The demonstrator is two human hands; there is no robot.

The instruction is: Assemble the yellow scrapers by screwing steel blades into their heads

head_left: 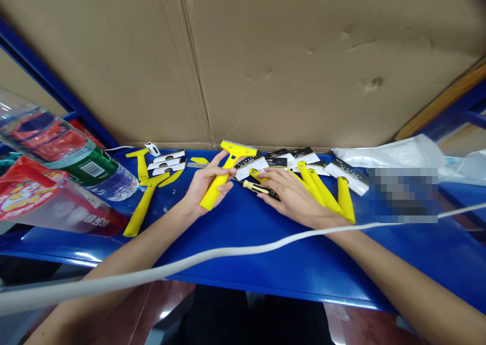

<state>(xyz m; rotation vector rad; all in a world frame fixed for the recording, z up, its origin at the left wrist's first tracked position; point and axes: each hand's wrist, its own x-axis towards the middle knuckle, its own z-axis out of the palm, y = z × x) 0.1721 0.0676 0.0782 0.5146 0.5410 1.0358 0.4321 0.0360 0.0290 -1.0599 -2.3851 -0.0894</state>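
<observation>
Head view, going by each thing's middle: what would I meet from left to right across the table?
Bottle → nearer loose scraper → left hand gripping a yellow scraper → right hand at a screwdriver → rightmost yellow handle → white bag.

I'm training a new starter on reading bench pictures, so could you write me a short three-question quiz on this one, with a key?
1. What does the left grip hold?
2. Fill in: the bottle with the green label is on the ____ side of the picture.
3. Which is nearest the right grip?
A) the red cup
B) the tool with the cream-and-black handle
C) the white bag

Key: 1. a yellow T-shaped scraper; 2. left; 3. B
</observation>
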